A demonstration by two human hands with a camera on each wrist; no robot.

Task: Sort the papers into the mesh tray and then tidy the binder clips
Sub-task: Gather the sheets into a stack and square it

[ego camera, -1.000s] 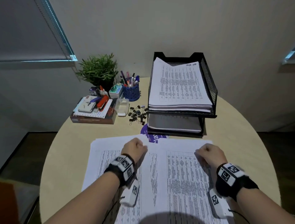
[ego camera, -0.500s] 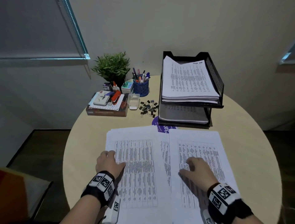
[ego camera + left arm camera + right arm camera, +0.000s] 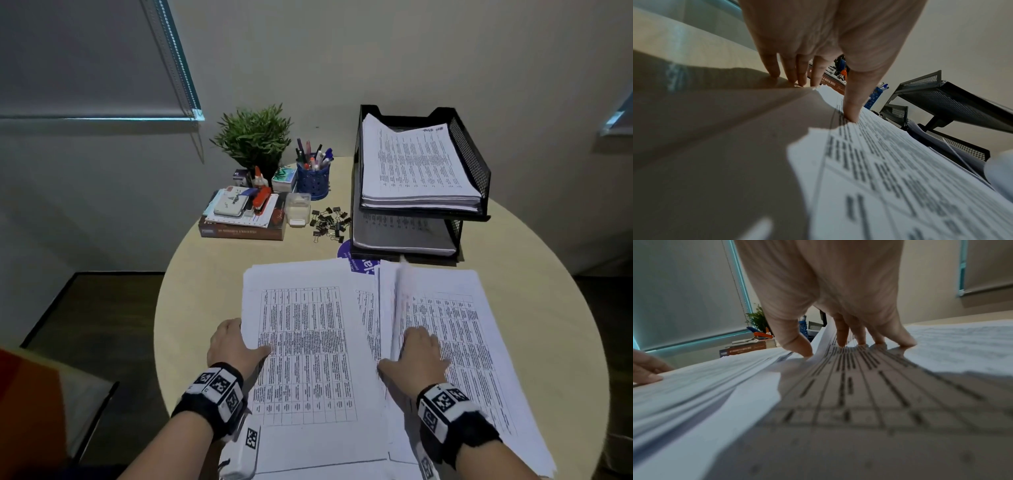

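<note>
Two spread stacks of printed sheets lie on the round table. My left hand (image 3: 239, 344) holds the left stack (image 3: 308, 359) at its left edge, thumb on top and fingers at the edge by the table (image 3: 774, 74). At the left edge of the right stack (image 3: 472, 342), my right hand (image 3: 414, 356) pinches the top sheets, which curl upward; the thumb (image 3: 797, 348) is under them. The black two-tier mesh tray (image 3: 474, 164) stands behind, with papers on both tiers. Loose black binder clips (image 3: 330, 222) lie left of it.
At the back left are a potted plant (image 3: 253, 137), a blue pen cup (image 3: 313, 180), a small clear box (image 3: 297, 209) and a book (image 3: 243, 231) topped with a stapler and oddments. A purple disc (image 3: 358, 263) peeks out under the tray. A chair (image 3: 51, 394) stands lower left.
Both hands drew back toward me from the far ends of the sheets. The left hand went to its stack's left edge. The right hand raised the left edge of its top sheets.
</note>
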